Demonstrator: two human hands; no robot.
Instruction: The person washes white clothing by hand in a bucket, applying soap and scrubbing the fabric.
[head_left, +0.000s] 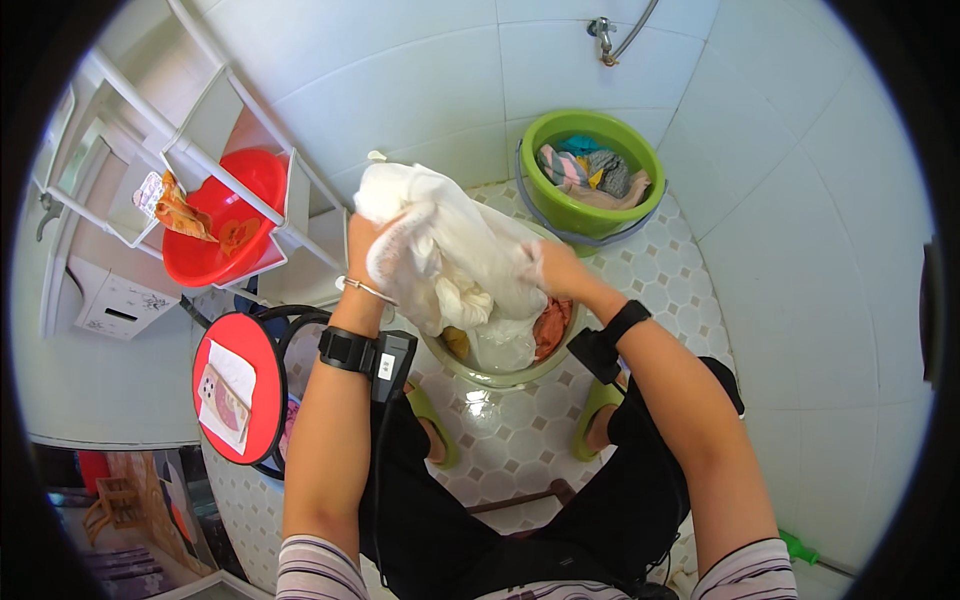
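A wet, sudsy white cloth garment (450, 232) is bunched up over a round pale green basin (506, 379) on the floor between the feet. My left hand (375, 244) grips its left part, partly covered by the fabric. At the right side of the garment, my right hand (553, 268) holds the cloth just above the basin's rim; its fingertips are partly blurred. Inside the basin lie cloudy water, an orange-red cloth (553, 328) and a mustard-coloured cloth (455, 341).
A green bucket (592, 210) of clothes stands beyond the basin, at right. Left are a white rack (247, 97) holding a red basin (262, 176) and a red round stool (262, 360) bearing a phone (225, 397). A tap (604, 37) juts from the tiled wall.
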